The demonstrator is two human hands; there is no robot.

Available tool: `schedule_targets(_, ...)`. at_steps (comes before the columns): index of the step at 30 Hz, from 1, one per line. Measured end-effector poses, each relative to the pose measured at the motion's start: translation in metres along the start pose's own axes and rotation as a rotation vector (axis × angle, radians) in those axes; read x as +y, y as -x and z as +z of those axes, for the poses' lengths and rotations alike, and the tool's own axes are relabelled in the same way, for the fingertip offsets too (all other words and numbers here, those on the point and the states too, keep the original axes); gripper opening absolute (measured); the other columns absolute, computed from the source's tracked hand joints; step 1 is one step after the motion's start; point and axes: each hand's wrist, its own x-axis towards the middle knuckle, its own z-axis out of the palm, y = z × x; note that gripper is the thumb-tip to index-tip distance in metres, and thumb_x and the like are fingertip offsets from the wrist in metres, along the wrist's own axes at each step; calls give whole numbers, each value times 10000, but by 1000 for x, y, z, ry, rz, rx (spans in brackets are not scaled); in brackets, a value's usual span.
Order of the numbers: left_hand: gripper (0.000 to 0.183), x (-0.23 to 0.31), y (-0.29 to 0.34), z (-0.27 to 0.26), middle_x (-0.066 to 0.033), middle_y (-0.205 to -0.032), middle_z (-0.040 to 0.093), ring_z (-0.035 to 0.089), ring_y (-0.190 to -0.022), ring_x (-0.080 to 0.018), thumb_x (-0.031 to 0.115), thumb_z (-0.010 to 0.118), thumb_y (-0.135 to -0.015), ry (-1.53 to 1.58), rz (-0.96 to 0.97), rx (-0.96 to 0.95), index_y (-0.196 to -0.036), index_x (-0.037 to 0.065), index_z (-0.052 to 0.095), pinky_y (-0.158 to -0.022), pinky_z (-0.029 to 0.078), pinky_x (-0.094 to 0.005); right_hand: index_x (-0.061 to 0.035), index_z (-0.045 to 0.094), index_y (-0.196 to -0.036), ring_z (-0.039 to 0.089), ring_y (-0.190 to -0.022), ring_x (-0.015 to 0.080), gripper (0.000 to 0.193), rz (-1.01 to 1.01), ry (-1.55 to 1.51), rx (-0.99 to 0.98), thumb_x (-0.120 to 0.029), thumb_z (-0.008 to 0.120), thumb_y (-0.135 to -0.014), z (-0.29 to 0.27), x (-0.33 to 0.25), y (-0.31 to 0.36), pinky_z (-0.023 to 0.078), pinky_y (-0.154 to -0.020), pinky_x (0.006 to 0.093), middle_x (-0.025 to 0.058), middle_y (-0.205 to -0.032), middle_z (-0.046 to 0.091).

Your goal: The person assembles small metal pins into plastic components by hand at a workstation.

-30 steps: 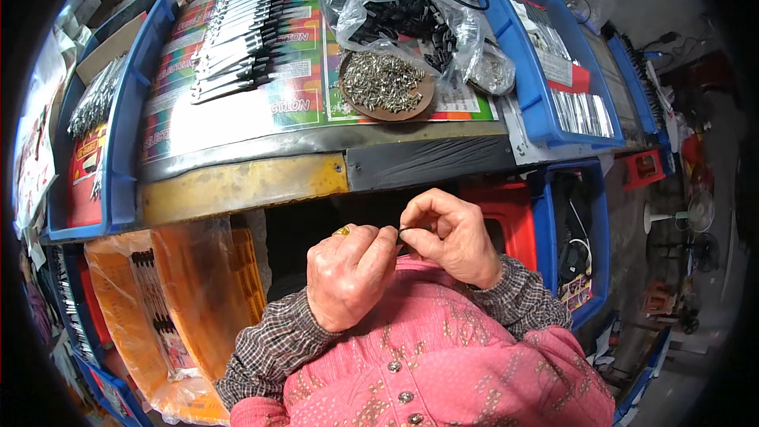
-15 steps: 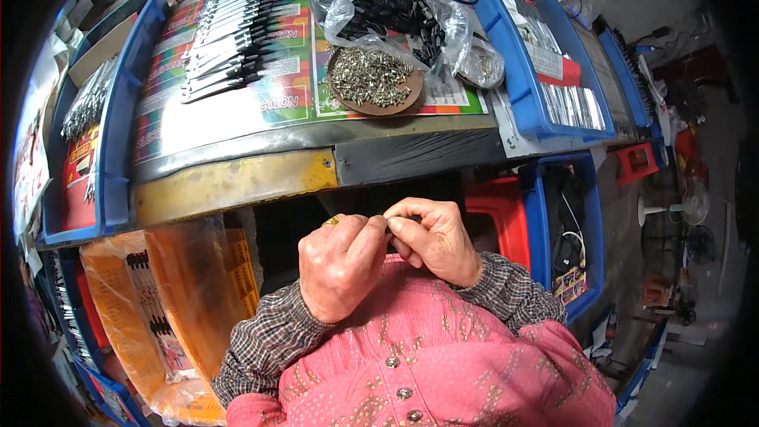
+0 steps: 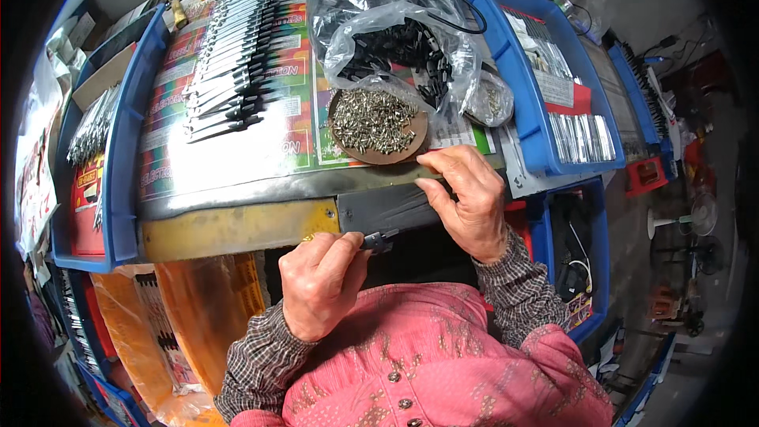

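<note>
Two bare hands are working at the near edge of a cluttered bench. The left hand (image 3: 320, 281) is curling closed and pinching a small dark part (image 3: 379, 241) between thumb and forefinger; the part is projecting rightward from the fingertips, just below the bench's dark front edge (image 3: 387, 205). The right hand (image 3: 466, 198) is reaching forward, well apart from the part, with fingers bent but grasping nothing that can be made out; its fingertips are resting at the bench edge, just beside the brown round dish (image 3: 379, 128). The dish is holding a heap of small silvery screws (image 3: 371, 115). Behind it, a clear plastic bag (image 3: 395, 32) is lying open with black parts (image 3: 399, 47) inside. To the left, a row of dark, silver-tipped pieces (image 3: 229, 55) is lying on a colourful printed sheet (image 3: 237, 150). Blue trays (image 3: 538, 79) are flanking the bench on both sides, and an orange plastic bag (image 3: 198, 316) is hanging below the bench at the person's left.
</note>
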Motion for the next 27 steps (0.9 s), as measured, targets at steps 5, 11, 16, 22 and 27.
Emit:
schedule_targets(5,215,-7,-1,-3,-87,-671,566,542,-529,-209,-37,731,-682,-21,-39,-15,-869,8,634,-482,428,-312,-34,655,-1051,553,-871,272,397,-39,143,-64,-9,750,-667,7,7,-8,469,-739,362,105,-944,580)
schedule_targets(11,217,-9,0,-2,-86,-666,560,534,-523,-212,-37,735,-681,-17,-49,-8,-864,11,630,-479,425,-316,-39,662,-1053,535,-851,261,404,-47,183,-78,6,743,-660,14,7,-14,462,-723,362,94,-929,563)
schedule_targets(16,219,-11,1,-1,-86,-655,545,529,-523,-220,-36,736,-682,3,-40,-2,-864,19,628,-477,419,-324,-30,670,-981,537,-826,252,339,-74,180,-46,27,733,-652,18,10,-14,467,-690,358,81,-892,554)
schedule_targets(22,219,-10,1,-2,-87,-656,542,533,-532,-226,-33,737,-680,-1,-33,1,-861,17,625,-483,421,-328,-35,657,-887,542,-817,255,256,-86,137,-21,31,723,-649,19,15,-18,470,-675,357,73,-845,555)
schedule_targets(27,217,-10,1,-3,-87,-673,555,544,-541,-225,-30,737,-682,-1,-27,-11,-864,10,627,-491,428,-320,-48,654,-860,543,-826,261,222,-74,101,-71,26,716,-660,15,21,-24,461,-707,365,68,-844,560)
